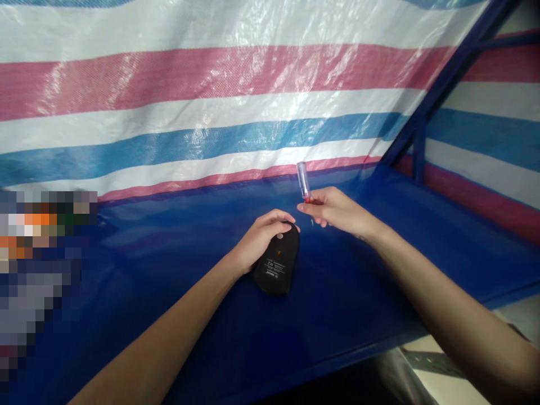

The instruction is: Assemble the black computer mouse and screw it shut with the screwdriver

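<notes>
A black computer mouse (276, 264) lies underside up on the blue table, with pale label print, a small orange spot and a round silvery spot near its far end. My left hand (266, 233) is closed around the mouse's far left side, its thumb and fingers at the far end. To the right and slightly farther off, my right hand (331, 209) pinches a small screwdriver (302, 179). Its clear handle points up, with red at the collar. A bit of the shaft shows below my fingers, apart from the mouse; the rest is hidden.
The blue tabletop (202, 326) extends around both hands. Behind it hangs a striped plastic sheet (211, 73) in red, white and blue. A dark blue frame bar (422, 121) slants up at the right. Blurred-out coloured patches (37, 236) cover the left edge.
</notes>
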Demonstrator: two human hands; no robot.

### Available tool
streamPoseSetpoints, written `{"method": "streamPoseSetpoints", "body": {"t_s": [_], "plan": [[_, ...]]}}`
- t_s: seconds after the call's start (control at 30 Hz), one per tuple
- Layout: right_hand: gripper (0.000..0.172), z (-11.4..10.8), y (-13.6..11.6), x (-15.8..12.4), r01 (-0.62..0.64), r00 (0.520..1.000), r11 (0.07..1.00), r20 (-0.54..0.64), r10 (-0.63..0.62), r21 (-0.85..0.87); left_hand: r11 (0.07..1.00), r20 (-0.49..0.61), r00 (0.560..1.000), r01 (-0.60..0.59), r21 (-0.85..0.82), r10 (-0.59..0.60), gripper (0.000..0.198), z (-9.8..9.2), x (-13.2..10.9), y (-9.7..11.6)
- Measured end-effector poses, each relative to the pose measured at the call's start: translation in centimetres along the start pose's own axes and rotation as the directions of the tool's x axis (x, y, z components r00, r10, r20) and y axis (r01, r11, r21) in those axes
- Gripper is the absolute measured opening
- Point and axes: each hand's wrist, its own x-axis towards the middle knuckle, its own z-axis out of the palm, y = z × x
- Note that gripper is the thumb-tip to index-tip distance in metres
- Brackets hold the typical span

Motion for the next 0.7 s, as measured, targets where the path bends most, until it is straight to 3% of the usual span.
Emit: {"method": "streamPoseSetpoints", "body": {"t_s": [0.07,0.13,0.33,0.47,0.53,0.6,0.63,0.7], "plan": [[0.031,-0.6,0.7,0.3,-0.060,0.998,0.951,-0.031,0.053,-0.304,1.000,-0.018,1.000,0.002,-0.005,-0.002,0.013,0.1,0.0,0.0],[0.032,-1.2,1.4,0.5,-0.100,0.995,0.883,-0.029,0.098,-0.458,1.000,-0.045,0.999,0.000,-0.012,-0.001,0.014,0.2,0.0,0.0],[0.033,-2.4,2.5,0.6,-0.196,0.954,0.850,0.107,0.281,-0.489,0.992,-0.175,0.984,-0.045,-0.119,0.023,0.019,0.3,0.2,-0.2],[0.035,-2.5,2.7,0.5,-0.165,0.953,0.798,0.114,0.280,-0.580,0.976,-0.222,0.975,-0.042,-0.213,-0.006,0.019,0.3,0.1,-0.1],[0.029,-2.6,2.9,0.2,-0.122,0.982,0.763,0.036,0.187,-0.635,0.968,-0.265,0.964,-0.060,-0.242,-0.006,0.018,0.4,0.1,0.0],[0.032,-2.6,2.8,-0.2,0.003,1.000,0.805,-0.002,-0.005,-0.594,0.962,-0.315,0.949,-0.085,-0.261,-0.001,0.017,0.4,0.1,0.1],[0.045,-2.5,2.7,-0.5,0.125,0.991,0.842,0.030,-0.129,-0.525,0.958,-0.350,0.937,-0.105,-0.267,0.005,0.017,0.4,0.1,0.1],[0.066,-2.2,2.2,-1.1,0.369,0.929,0.859,0.154,-0.336,-0.354,0.951,-0.440,0.898,-0.153,-0.268,0.020,0.017,0.3,0.2,0.1]]}}
